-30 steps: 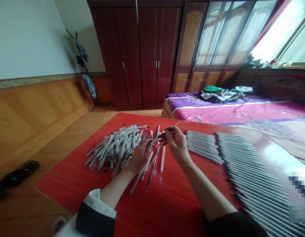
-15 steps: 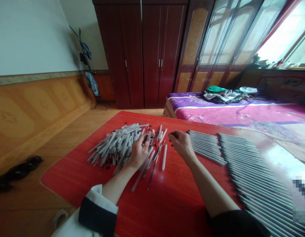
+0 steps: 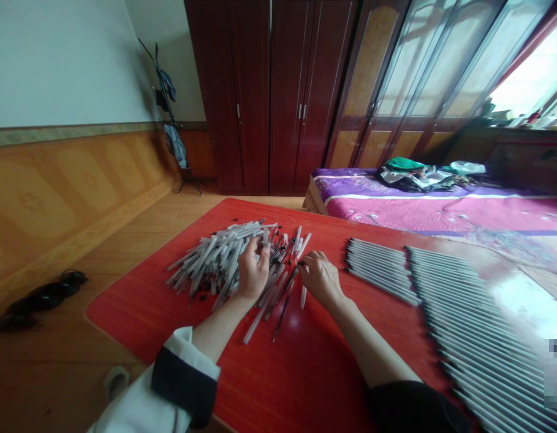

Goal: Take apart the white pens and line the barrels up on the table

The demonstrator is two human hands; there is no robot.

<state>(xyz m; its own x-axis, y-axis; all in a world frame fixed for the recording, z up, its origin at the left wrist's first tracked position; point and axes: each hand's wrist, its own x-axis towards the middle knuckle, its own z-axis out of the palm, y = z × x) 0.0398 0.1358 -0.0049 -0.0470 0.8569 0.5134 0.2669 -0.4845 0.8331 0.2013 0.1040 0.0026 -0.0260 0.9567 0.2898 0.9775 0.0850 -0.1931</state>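
My left hand (image 3: 254, 270) pinches a short, clear-white plastic pen barrel (image 3: 265, 235), held upright at the right side of a loose pile of similar barrels (image 3: 219, 252). Over the table just to the right, my right hand (image 3: 321, 276) has its fingertips closed at the upper end of a thin dark pen refill (image 3: 291, 279); its grip is partly hidden. Several refills (image 3: 281, 319) and loose barrels (image 3: 255, 322) lie below and between my hands. Another barrel (image 3: 304, 297) lies partly behind my right fingers.
On the right of the red table (image 3: 269, 385) are a short row of pens (image 3: 382, 270) and a longer row (image 3: 477, 325), dark ends aligned. Small black pieces (image 3: 203, 297) lie around the pile. Beyond stand a bed (image 3: 423, 207), wardrobes (image 3: 287, 96) and a coat stand (image 3: 168, 108).
My right hand has moved left and down to the refills beside the pile. My left hand has raised the barrel more upright. The whole view has shifted slightly.
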